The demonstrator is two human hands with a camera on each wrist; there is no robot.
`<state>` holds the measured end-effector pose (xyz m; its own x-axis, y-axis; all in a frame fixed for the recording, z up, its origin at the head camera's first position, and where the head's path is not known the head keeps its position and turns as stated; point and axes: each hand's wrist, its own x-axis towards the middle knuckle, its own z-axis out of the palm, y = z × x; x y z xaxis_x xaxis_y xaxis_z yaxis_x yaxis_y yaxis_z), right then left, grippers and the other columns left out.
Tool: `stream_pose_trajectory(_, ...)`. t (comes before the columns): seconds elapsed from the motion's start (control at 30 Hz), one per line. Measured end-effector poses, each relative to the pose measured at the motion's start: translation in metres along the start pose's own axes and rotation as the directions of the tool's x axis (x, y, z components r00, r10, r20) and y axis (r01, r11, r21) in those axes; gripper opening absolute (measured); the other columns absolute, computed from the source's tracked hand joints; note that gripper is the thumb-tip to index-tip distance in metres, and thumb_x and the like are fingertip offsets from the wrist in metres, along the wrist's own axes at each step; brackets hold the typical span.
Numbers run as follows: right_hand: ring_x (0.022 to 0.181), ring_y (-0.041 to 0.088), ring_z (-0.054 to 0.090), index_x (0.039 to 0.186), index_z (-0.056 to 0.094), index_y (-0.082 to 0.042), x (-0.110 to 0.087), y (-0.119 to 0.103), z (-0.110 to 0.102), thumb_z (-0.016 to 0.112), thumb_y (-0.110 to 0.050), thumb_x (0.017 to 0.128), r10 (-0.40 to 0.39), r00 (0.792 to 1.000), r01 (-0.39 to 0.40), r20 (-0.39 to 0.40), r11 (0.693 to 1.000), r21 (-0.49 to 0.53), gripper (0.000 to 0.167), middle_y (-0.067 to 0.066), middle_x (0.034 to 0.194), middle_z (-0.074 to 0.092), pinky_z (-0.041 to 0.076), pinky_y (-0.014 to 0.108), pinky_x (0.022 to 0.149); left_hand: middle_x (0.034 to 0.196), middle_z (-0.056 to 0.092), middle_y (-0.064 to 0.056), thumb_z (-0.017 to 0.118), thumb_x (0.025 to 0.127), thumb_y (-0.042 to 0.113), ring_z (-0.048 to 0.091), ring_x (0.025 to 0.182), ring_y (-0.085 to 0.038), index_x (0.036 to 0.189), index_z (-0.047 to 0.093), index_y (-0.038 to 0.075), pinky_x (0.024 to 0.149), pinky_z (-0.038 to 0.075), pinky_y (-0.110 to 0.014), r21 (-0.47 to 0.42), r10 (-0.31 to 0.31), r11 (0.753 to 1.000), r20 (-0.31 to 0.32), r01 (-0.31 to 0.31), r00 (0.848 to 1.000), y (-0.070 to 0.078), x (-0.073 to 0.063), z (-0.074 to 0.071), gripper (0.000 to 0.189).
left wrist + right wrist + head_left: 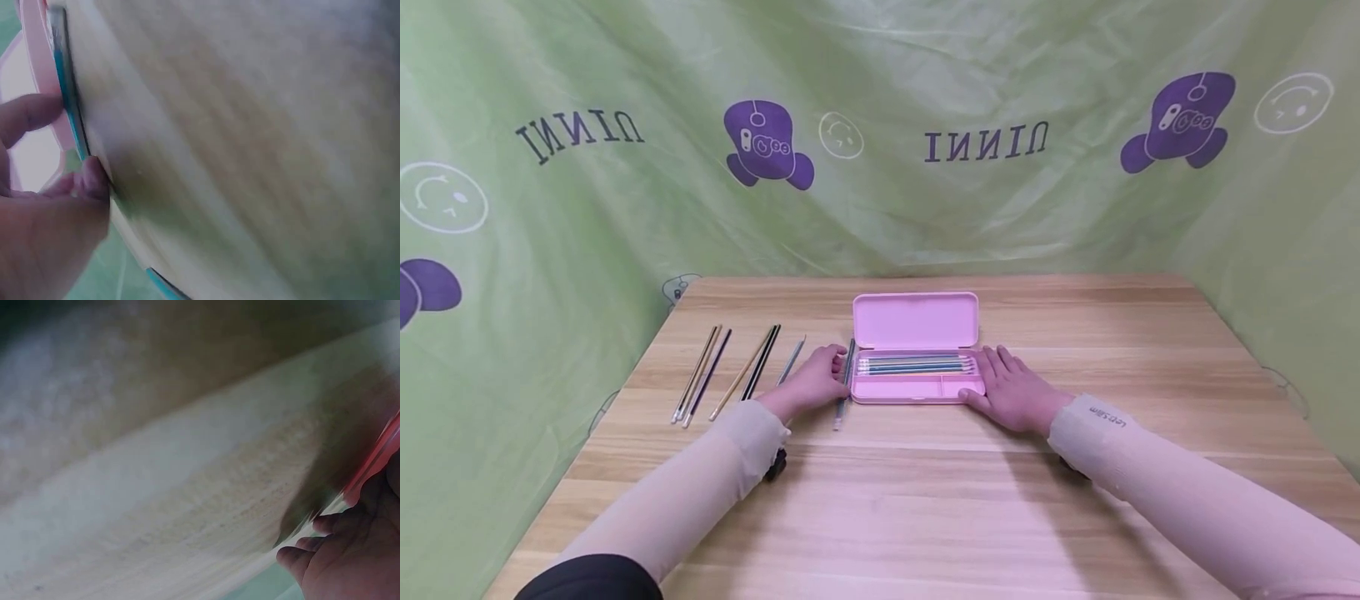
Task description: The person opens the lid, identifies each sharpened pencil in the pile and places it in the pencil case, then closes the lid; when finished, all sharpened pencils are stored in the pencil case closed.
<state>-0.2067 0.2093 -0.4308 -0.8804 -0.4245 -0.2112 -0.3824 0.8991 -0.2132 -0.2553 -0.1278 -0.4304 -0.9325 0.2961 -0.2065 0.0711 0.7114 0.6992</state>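
Observation:
A pink pencil case (895,389) lies open on the table, its lid (916,321) tilted up at the back. Several pencils (917,365) fill its long rear compartment. Against the case's left side lies a teal pencil (70,100), clear-ended at the front. My left hand (814,379) holds this pencil between thumb and curled fingers, the thumb (37,115) touching it midway. With fairly straight fingers, my right hand (1018,392) rests against the case's right side, the thumb at the front corner. In the right wrist view this hand (356,550) is partly cut off.
Left of my left hand lie more loose pencils: a blue-grey one (792,358), a black pair (762,361), a gold one (737,379), a purple one (707,379) and several gold and dark ones (696,375). A green printed curtain (880,217) hangs behind the wooden table (880,500).

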Motion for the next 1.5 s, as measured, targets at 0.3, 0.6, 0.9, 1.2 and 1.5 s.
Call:
stream_pose_trajectory(0.3,0.152,0.053,0.007,0.158,0.010,0.013,0.005,0.009,0.005,0.033,-0.059,0.107,-0.001,1.000,0.001,-0.017,1.000,-0.017,0.091,0.035,0.165,0.011,0.012,0.061,0.123,0.093,0.064,-0.013,0.070,0.080,-0.002,0.061,0.093,-0.030,0.136,0.052,-0.015,0.096,0.053,-0.045,0.171,-0.021,0.985,-0.100,0.038,0.995,0.003,0.007,-0.008,0.061)
stream_pose_trajectory(0.6,0.150,0.055,0.010,0.157,0.015,0.015,0.002,0.004,0.003,0.035,-0.054,0.109,-0.012,1.000,0.012,-0.023,1.000,-0.011,0.087,0.037,0.163,0.014,0.014,0.063,0.122,0.115,0.066,-0.023,0.073,0.084,0.003,0.064,0.099,-0.032,0.130,0.058,-0.014,0.094,0.056,-0.044,0.020,-0.130,0.991,-0.091,0.132,0.987,-0.002,0.010,-0.010,0.051)
stream_pose_trajectory(0.9,0.150,0.055,0.011,0.157,0.015,0.015,0.000,0.001,0.003,0.035,-0.054,0.109,-0.005,1.000,0.005,-0.011,1.000,-0.014,0.087,0.037,0.163,0.014,0.015,0.063,0.122,0.088,0.061,-0.010,0.062,0.095,0.000,0.055,0.075,-0.016,0.106,0.063,-0.007,0.064,0.048,-0.025,-0.332,-0.210,0.931,-0.147,0.152,0.967,-0.017,0.008,-0.021,0.014)
stream_pose_trajectory(1.2,0.150,0.055,0.012,0.157,0.017,0.015,0.000,0.000,0.002,0.036,-0.053,0.109,-0.005,1.000,0.005,-0.016,1.000,-0.009,0.085,0.037,0.163,0.015,0.015,0.063,0.122,0.131,0.059,-0.034,0.047,0.107,0.000,0.065,0.116,-0.035,0.141,0.045,-0.018,0.102,0.053,-0.041,-0.587,-0.135,0.809,-0.162,0.014,0.977,-0.008,0.013,-0.041,0.039)
stream_pose_trajectory(1.5,0.150,0.055,0.010,0.156,0.016,0.016,0.000,0.002,0.004,0.035,-0.054,0.109,-0.014,1.000,0.014,-0.023,1.000,0.000,0.086,0.037,0.163,0.014,0.013,0.063,0.122,0.135,0.056,-0.037,0.040,0.108,-0.002,0.060,0.125,-0.041,0.147,0.039,-0.017,0.105,0.051,-0.041,-0.549,-0.002,0.833,-0.117,-0.064,0.993,0.022,0.023,-0.050,0.041)
